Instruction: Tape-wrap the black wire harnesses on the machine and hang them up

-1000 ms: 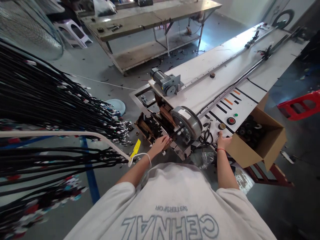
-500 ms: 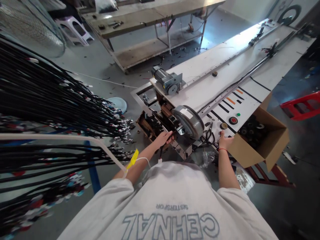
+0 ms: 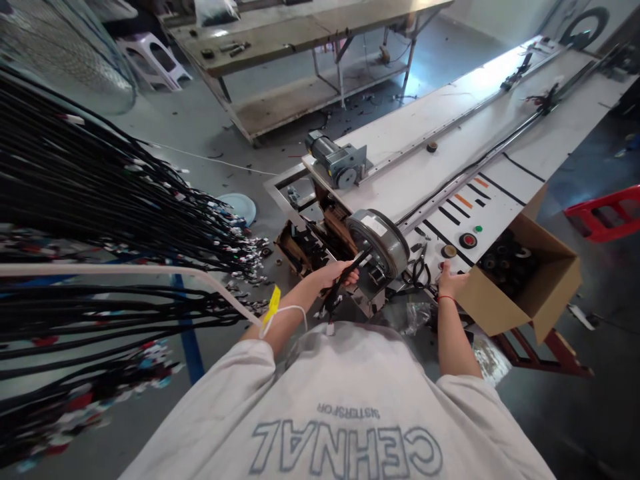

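Note:
My left hand [image 3: 343,273] is closed around a black cable bundle [image 3: 336,292] just left of a round grey metal wheel [image 3: 383,241]. One end of the bundle reaches into the wheel's near face; the other hangs toward my shirt, ending in a white connector [image 3: 330,328]. At the table's near edge rests my right hand [image 3: 451,283], empty as far as I can see, thumb raised and apart from the fingers. Its thumb tip lies by a small button, close to a roll of tape [image 3: 449,251] and a red push button [image 3: 467,241]. Part of its fingers is hidden below the edge.
A long white worktable [image 3: 400,167] carries a motor [image 3: 330,150] and rail. An open carton [image 3: 545,280] of dark rolls stands right, near a red stool [image 3: 605,213]. Many black cables [image 3: 100,180] hang at left. A white cord with a yellow tag [image 3: 273,305] crosses my left forearm.
My left hand has shifted slightly right, and more of the black cable bundle now shows, reaching up into the wheel. My right hand stays at the table edge.

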Demonstrator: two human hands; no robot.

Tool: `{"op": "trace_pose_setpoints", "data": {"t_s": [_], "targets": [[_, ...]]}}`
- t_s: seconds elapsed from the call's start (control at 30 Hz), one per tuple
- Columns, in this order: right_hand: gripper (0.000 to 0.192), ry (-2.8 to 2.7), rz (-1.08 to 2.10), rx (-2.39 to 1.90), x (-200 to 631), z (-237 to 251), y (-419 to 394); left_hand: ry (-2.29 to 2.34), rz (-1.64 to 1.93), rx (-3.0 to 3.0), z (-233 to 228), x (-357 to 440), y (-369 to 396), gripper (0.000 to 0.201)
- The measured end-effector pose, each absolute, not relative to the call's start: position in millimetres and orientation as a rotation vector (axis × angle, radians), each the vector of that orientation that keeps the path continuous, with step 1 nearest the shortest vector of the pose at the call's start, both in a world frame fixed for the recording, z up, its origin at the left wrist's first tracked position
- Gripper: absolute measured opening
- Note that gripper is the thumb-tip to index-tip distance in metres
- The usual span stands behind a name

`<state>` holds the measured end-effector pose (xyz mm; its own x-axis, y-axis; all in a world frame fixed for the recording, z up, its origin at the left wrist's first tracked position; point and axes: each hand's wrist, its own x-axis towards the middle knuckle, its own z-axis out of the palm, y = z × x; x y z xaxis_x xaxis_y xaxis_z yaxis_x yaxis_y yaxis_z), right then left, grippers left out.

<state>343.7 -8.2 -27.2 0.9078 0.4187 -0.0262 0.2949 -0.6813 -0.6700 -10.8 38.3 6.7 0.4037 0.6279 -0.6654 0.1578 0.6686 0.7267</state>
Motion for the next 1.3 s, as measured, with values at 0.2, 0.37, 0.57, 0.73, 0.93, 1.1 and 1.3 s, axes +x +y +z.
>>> {"op": "trace_pose_setpoints", "data": {"t_s": [0.2, 0.37, 0.57, 0.73, 0.93, 1.1, 1.3], "targets": [[0.078, -0.523, 0.277, -2.397, 343, -24, -8, 0.913, 0.415, 0.537, 16, -22, 23, 0.021], [0.076, -0.537, 0.289, -2.417, 343, -23, -8, 0.864, 0.469, 0.595, 19, -37, 8, 0.025], [0.077, -0.52, 0.266, -2.394, 343, -25, -8, 1.038, 0.3, 0.886, 8, -44, -2, 0.047], [0.075, -0.535, 0.247, -2.401, 347, -31, -9, 1.037, 0.509, 0.878, -3, -36, -20, 0.055], [0.071, -0.581, 0.206, -2.368, 357, -42, -7, 0.905, 0.555, 0.684, -2, -31, -25, 0.048], [0.071, -0.537, 0.201, -2.324, 358, -45, -5, 0.946, 0.561, 0.707, 4, -31, -22, 0.048], [0.069, -0.563, 0.19, -2.294, 356, -42, -7, 0.985, 0.553, 0.884, 11, -42, -26, 0.059]]}}
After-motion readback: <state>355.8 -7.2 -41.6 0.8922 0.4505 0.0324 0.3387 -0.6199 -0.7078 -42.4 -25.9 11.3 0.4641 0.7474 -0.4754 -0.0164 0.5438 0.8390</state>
